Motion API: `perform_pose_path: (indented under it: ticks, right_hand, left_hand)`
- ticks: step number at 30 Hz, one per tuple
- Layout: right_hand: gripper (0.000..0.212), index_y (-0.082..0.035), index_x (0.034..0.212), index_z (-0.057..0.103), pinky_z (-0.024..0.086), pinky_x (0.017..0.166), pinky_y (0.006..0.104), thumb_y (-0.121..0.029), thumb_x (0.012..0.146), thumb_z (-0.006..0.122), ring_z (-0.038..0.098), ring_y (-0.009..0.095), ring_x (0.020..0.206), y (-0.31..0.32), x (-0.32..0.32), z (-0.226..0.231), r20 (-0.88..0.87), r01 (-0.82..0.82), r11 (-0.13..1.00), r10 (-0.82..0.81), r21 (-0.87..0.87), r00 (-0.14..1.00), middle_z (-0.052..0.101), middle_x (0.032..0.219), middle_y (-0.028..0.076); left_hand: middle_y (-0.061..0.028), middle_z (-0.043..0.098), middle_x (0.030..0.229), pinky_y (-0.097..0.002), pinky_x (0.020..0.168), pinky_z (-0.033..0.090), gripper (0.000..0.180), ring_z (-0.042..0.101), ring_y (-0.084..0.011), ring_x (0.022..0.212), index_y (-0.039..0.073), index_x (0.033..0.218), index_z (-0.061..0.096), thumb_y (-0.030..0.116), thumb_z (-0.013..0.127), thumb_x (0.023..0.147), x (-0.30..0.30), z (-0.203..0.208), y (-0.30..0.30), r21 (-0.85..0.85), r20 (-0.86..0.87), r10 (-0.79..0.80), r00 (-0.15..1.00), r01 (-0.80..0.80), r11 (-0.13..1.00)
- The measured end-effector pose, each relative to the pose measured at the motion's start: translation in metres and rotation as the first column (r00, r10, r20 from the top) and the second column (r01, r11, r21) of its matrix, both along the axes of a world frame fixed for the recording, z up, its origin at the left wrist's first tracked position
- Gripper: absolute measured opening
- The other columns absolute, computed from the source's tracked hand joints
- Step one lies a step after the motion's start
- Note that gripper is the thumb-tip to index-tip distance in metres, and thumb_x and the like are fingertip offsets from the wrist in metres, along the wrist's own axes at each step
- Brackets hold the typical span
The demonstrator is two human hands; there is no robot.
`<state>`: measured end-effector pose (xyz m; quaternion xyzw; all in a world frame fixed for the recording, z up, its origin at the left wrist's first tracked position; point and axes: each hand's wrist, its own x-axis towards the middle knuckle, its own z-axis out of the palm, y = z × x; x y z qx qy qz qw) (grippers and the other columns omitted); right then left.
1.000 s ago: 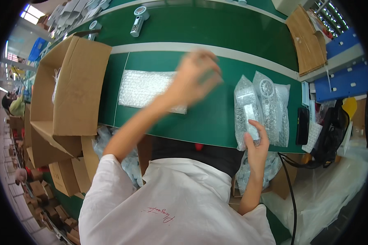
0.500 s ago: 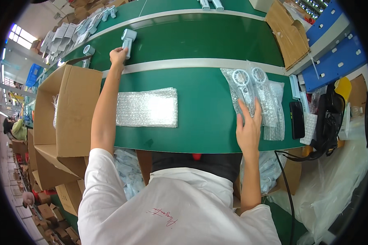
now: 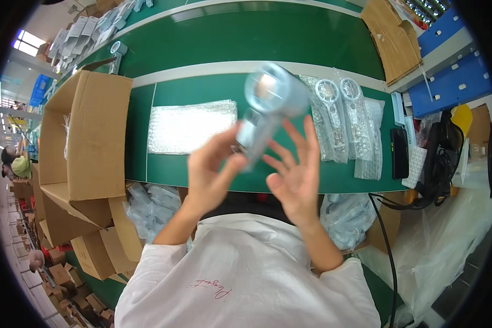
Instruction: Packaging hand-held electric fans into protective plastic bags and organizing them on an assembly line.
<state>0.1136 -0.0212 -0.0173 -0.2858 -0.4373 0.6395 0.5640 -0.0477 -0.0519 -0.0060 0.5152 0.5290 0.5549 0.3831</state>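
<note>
While the left hand [image 3: 209, 170] holds the blue device [image 3: 271, 103] by its handle [image 3: 252, 131], the right hand [image 3: 296, 186] spreads wide alongside.

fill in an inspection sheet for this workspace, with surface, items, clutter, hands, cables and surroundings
Surface: green table, bare in the middle foreground
Items: light-blue handheld fan, raised and blurred; bubble wrap flat at left; wrapped fans at right
Clutter: what looks like a black phone near the right end
Hands: left hand grips the fan's handle; right hand open beside it, contact unclear
Cables: black cable hanging at right
Surroundings: cardboard box at left, blue panel at right
</note>
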Motion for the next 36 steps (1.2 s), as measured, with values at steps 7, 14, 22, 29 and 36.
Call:
perform_pose_path:
  ticks: [7, 14, 22, 29, 36]
  right_hand:
    - [0.071, -0.002, 0.146, 0.031, 0.048, 0.053, 0.0271, -0.002, 0.084, 0.065, 0.059, 0.021, 0.087, 0.002, 0.036, -0.034, -0.471, -0.403, 0.835, 0.203, -0.375, 0.859, 0.045, 0.141, 0.018]
    - [0.061, 0.001, 0.137, 0.04, 0.046, 0.051, 0.0261, 0.003, 0.08, 0.061, 0.056, 0.017, 0.075, 0.0, 0.048, -0.041, -0.436, -0.397, 0.852, 0.23, -0.343, 0.87, 0.054, 0.123, 0.016]
    - [0.051, 0.002, 0.13, 0.049, 0.048, 0.055, 0.0263, 0.004, 0.081, 0.062, 0.059, 0.018, 0.074, 0.008, 0.046, -0.042, 0.137, -0.248, 0.875, 0.33, -0.415, 0.934, 0.06, 0.111, 0.016]
    - [0.051, 0.002, 0.135, 0.047, 0.05, 0.056, 0.0262, 0.002, 0.085, 0.061, 0.062, 0.019, 0.08, 0.007, 0.026, -0.034, 0.216, -0.135, 0.936, 0.212, -0.324, 0.953, 0.06, 0.114, 0.016]
    - [0.058, 0.0, 0.142, 0.04, 0.05, 0.057, 0.0256, 0.002, 0.088, 0.061, 0.064, 0.019, 0.085, 0.011, 0.025, -0.036, 0.205, -0.146, 0.926, 0.227, -0.347, 0.952, 0.059, 0.124, 0.018]
  left_hand:
    - [-0.0091, 0.061, 0.092, -0.0311, 0.067, 0.047, 0.021, 0.054, -0.0205, 0.073, 0.004, 0.099, 0.062, 0.016, 0.071, 0.084, -0.025, -0.039, 0.028, 0.146, -0.587, 0.17, 0.791, -0.103, 0.984]
    - [-0.0094, 0.057, 0.082, -0.0329, 0.065, 0.046, 0.025, 0.053, -0.0237, 0.069, 0.005, 0.086, 0.053, 0.018, 0.074, 0.081, -0.046, -0.073, 0.027, -0.108, -0.803, 0.071, 0.591, -0.261, 0.959]
    - [-0.0118, 0.057, 0.083, -0.0349, 0.067, 0.047, 0.022, 0.054, -0.0263, 0.07, 0.002, 0.089, 0.053, 0.011, 0.071, 0.079, -0.057, -0.071, 0.032, -0.05, -0.731, 0.061, 0.679, -0.143, 0.988]
    - [-0.0122, 0.058, 0.08, -0.0358, 0.065, 0.047, 0.017, 0.053, -0.027, 0.066, -0.001, 0.085, 0.054, 0.007, 0.068, 0.079, -0.064, -0.056, 0.033, -0.267, -0.56, -0.048, 0.827, -0.126, 0.955]
    - [-0.0057, 0.056, 0.071, -0.0277, 0.057, 0.04, 0.011, 0.043, -0.0155, 0.059, -0.001, 0.078, 0.056, 0.005, 0.064, 0.083, -0.066, -0.069, 0.037, 0.049, -0.694, 0.13, 0.709, -0.134, 0.99]
